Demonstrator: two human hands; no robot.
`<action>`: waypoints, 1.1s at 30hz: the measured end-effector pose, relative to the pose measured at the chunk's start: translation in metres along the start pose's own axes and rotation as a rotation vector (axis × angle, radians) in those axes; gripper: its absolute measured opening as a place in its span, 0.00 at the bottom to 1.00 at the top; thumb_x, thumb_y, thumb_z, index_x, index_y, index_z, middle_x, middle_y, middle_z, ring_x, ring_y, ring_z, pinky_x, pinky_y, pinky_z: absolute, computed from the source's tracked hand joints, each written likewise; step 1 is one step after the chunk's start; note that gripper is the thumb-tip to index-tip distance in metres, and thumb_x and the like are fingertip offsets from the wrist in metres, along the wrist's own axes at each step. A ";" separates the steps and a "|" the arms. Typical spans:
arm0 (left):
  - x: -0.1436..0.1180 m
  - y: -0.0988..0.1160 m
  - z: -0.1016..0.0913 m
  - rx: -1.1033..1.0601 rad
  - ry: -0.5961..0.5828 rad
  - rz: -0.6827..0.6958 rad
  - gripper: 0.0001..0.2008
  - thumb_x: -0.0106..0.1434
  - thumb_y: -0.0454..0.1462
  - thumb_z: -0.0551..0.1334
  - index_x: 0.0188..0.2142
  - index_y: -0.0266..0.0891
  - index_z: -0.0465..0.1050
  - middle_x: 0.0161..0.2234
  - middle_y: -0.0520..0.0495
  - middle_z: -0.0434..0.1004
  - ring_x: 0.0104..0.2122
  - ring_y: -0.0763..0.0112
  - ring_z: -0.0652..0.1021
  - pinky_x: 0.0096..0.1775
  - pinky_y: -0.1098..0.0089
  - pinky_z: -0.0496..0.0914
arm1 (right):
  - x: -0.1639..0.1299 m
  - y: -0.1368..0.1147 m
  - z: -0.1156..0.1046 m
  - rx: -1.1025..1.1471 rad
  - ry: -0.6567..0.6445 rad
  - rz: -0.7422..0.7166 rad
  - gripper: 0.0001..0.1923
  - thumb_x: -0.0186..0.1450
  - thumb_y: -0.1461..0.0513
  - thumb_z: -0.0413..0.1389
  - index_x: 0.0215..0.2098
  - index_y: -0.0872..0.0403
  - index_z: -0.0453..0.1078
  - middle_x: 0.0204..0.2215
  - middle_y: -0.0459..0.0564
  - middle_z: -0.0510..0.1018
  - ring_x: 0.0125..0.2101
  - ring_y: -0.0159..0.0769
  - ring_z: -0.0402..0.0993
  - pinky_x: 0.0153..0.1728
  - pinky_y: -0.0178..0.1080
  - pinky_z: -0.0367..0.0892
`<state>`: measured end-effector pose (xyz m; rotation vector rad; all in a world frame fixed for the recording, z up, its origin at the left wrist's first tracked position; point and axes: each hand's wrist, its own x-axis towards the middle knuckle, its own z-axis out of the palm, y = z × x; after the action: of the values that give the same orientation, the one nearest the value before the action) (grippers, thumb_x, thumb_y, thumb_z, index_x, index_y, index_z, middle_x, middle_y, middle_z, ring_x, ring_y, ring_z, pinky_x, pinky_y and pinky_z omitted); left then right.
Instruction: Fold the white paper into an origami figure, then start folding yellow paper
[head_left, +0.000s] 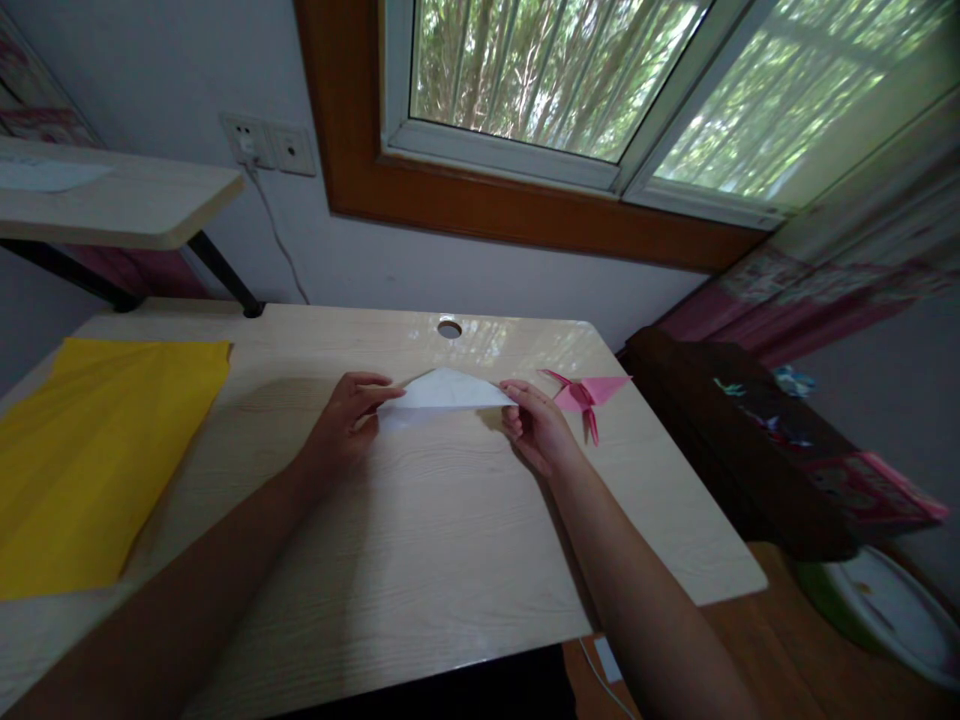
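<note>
Paper (456,390): white, folded to a wide, low shape; far edge peaked, near edge almost straight. Position: far middle of the surface (450,540), left of a pink folded figure (581,393). Left hand (351,412) pinches its left end; right hand (541,425), its right.

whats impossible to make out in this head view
All in the head view:
White paper: gripped spots hidden under the left hand and right hand.
Yellow sheet: cut off by the left edge.
Small things on dark furniture: too blurred to name.
Round white object: cut off by the right edge.
</note>
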<state>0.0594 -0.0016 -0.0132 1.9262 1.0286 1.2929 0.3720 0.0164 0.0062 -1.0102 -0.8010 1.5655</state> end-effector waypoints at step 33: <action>-0.001 0.001 -0.002 0.169 -0.204 0.324 0.26 0.65 0.33 0.65 0.61 0.50 0.69 0.58 0.42 0.72 0.56 0.60 0.75 0.56 0.58 0.72 | 0.001 -0.004 -0.003 0.207 -0.040 0.090 0.06 0.62 0.64 0.64 0.38 0.57 0.76 0.24 0.47 0.81 0.20 0.24 0.75 0.24 0.22 0.74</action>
<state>0.0571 -0.0023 -0.0122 2.3744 0.7656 1.1735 0.3761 0.0182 0.0088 -0.8760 -0.6127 1.7117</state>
